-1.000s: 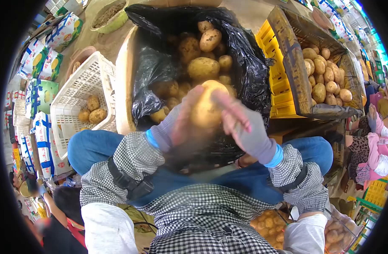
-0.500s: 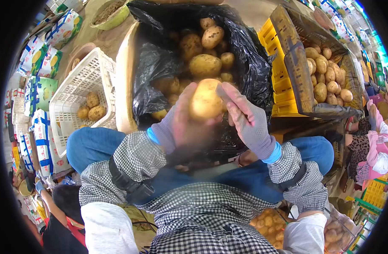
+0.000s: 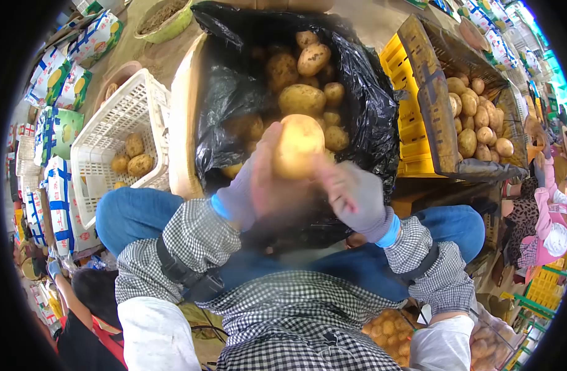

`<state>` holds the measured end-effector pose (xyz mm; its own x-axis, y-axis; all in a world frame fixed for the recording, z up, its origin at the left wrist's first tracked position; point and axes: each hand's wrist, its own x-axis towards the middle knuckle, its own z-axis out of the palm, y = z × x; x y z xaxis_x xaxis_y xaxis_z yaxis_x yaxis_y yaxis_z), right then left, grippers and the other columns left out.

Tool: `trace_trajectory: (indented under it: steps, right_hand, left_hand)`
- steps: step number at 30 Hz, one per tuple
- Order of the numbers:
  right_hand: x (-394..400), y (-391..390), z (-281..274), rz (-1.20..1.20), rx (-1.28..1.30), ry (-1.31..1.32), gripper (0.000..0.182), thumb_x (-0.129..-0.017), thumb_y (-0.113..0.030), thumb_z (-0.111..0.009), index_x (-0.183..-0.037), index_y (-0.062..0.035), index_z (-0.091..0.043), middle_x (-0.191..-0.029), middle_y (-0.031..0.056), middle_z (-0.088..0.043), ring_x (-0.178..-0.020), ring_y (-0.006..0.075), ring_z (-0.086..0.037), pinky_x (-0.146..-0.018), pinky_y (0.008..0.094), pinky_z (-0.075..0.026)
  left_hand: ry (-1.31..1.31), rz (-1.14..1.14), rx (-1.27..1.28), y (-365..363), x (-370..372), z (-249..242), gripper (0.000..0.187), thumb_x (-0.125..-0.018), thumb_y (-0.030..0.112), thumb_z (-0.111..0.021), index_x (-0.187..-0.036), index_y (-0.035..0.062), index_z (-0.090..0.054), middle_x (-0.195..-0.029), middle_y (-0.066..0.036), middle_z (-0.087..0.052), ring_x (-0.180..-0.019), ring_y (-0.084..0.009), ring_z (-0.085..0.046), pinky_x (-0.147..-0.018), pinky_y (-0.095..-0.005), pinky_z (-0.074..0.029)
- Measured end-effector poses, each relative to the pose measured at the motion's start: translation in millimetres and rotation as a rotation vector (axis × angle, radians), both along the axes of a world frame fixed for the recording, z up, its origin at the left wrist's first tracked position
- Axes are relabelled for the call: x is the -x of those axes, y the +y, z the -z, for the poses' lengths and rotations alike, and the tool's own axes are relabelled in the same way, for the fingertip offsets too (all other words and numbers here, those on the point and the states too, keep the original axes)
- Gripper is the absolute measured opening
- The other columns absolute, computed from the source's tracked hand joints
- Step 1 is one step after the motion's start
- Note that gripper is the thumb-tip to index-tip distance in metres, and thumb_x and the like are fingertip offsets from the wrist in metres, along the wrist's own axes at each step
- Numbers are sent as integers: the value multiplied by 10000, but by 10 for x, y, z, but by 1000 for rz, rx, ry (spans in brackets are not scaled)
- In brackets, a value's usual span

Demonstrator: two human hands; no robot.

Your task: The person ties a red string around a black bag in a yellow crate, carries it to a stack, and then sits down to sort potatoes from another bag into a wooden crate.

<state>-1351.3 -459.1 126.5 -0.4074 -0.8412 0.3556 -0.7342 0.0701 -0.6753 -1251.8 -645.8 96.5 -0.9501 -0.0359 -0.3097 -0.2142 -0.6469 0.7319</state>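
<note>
A large yellow potato [image 3: 299,145] rests against the fingers and palm of my left hand [image 3: 258,176], gloved in grey, which grips it from the left and below. My right hand [image 3: 351,191], also gloved, is at the potato's lower right with curled fingers, smeared by motion. The small flat grey blade seen in it earlier is hidden by fingers and blur now. Beneath both hands, a black plastic liner [image 3: 224,93] holds several potatoes [image 3: 302,99], some with dirt on their skins.
On the left stands a white plastic basket [image 3: 110,123] with several potatoes. A yellow crate [image 3: 407,111] and a dark-lined crate of potatoes [image 3: 431,99] stand on the right. A green tub [image 3: 178,26] sits at the back left. Other people are at both sides.
My right hand has moved down along the potato, and the blade no longer shows. The left hand still holds the potato in nearly the same place. The view has shifted slightly.
</note>
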Motion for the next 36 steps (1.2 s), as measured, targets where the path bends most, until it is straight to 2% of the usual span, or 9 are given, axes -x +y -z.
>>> trace_trajectory:
  steps: [2,4,7,9,12,25,28,31,36]
  right_hand:
    - [85,-37,82,194,340,-264,267,-880,-20,-474,-1116,-3,-597,-928,72,-620,-666,128,-592,-538,223,-464]
    - [60,31,-157,303,127,-954,458,-995,-201,-475,-1413,-27,-403,-1124,40,-577,-745,62,-573,-623,225,-490]
    - [44,-68,-130,68,31,-1373,550,-978,-249,-531,-1447,-33,-341,-1197,42,-552,-922,77,-573,-736,231,-494]
    - [46,-61,-223,20,124,-1294,675,-885,-184,-641,-1453,-32,-309,-1306,51,-501,-1173,131,-492,-963,276,-424]
    - [151,-15,-348,-78,191,-1382,883,-749,-121,-766,-1474,-40,-269,-1382,62,-445,-1281,184,-431,-1104,335,-313]
    - [170,49,-233,-93,111,-1309,1077,-625,-37,-863,-1493,-74,-226,-1460,61,-374,-1341,182,-390,-1097,338,-352]
    - [177,43,-208,-94,123,-1335,1069,-615,-38,-870,-1484,-76,-248,-1446,56,-389,-1327,184,-408,-1085,346,-373]
    - [175,50,-201,-77,126,-1332,1066,-605,-30,-872,-1477,-77,-261,-1440,55,-395,-1321,187,-415,-1079,353,-385]
    - [145,50,-333,-112,126,-1382,988,-668,-69,-837,-1475,-71,-267,-1418,56,-425,-1312,191,-423,-1078,354,-383]
  left_hand:
    - [0,-88,-533,68,32,-524,446,-990,269,-518,-1348,28,-407,-1181,-125,-579,-1031,-211,-589,-902,-362,-488]
    - [86,-195,-56,116,81,-544,450,-1011,319,-461,-1353,32,-409,-1200,-116,-574,-1047,-209,-586,-913,-366,-486]
    - [190,-262,379,166,98,-414,476,-1020,317,-450,-1388,23,-382,-1248,-109,-558,-1141,-184,-541,-1014,-329,-411]
    - [292,-181,627,94,59,-238,493,-1018,303,-460,-1406,16,-362,-1265,-114,-551,-1183,-173,-512,-1045,-308,-374]
    - [243,-136,311,145,87,-242,589,-976,261,-553,-1445,14,-298,-1330,-100,-496,-1212,-163,-477,-1068,-307,-343]
    - [304,-137,410,166,50,-386,970,-636,24,-844,-1436,-26,-297,-1353,-101,-450,-1254,-197,-445,-1053,-336,-384]
    - [353,-87,578,76,60,-367,941,-673,93,-860,-1439,19,-318,-1355,-88,-467,-1268,-195,-453,-1072,-355,-382]
    - [196,-80,169,113,-2,-618,686,-831,189,-747,-1391,14,-392,-1337,-85,-502,-1248,-189,-478,-1064,-343,-389]
    - [227,-110,283,55,22,-487,497,-966,307,-560,-1351,14,-449,-1320,-93,-537,-1207,-192,-524,-1035,-340,-423]
